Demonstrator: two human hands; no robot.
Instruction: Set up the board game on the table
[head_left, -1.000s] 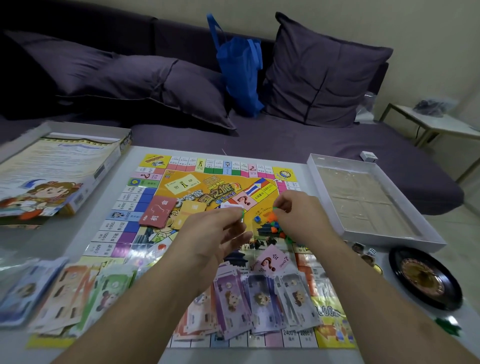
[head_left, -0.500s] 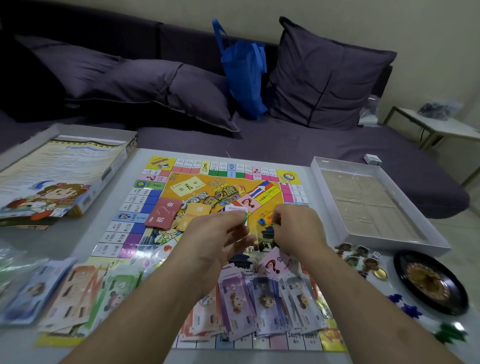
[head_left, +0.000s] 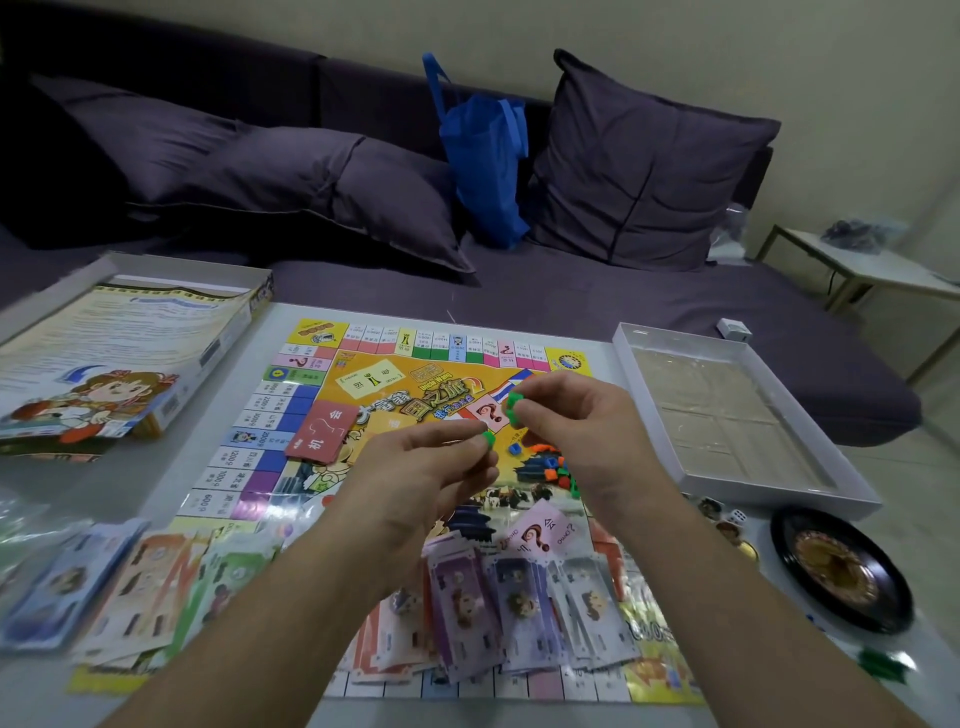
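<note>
The colourful game board (head_left: 291, 415) lies flat on the white table. Over its middle, my left hand (head_left: 426, 473) pinches a small green piece (head_left: 488, 439) at its fingertips. My right hand (head_left: 576, 421) pinches green pieces (head_left: 513, 404) just to the right, slightly higher. Below the hands a small pile of blue, orange and green pieces (head_left: 550, 467) sits on the board. A red card stack (head_left: 324, 431) and a pink question-mark card stack (head_left: 537, 530) lie on the board. Purple banknotes (head_left: 498, 613) are fanned along the near edge.
The box lid with rules sheet (head_left: 119, 353) rests at the left. An open white box tray (head_left: 748, 499) stands at the right. A black roulette wheel (head_left: 841, 571) and small tokens and dice (head_left: 727, 519) lie near it. More banknotes (head_left: 130, 587) spread at the near left. A purple sofa is behind.
Both hands have risen slightly above the board and drawn a little apart, each now showing a green piece at its fingertips. The view has tilted down a bit.
</note>
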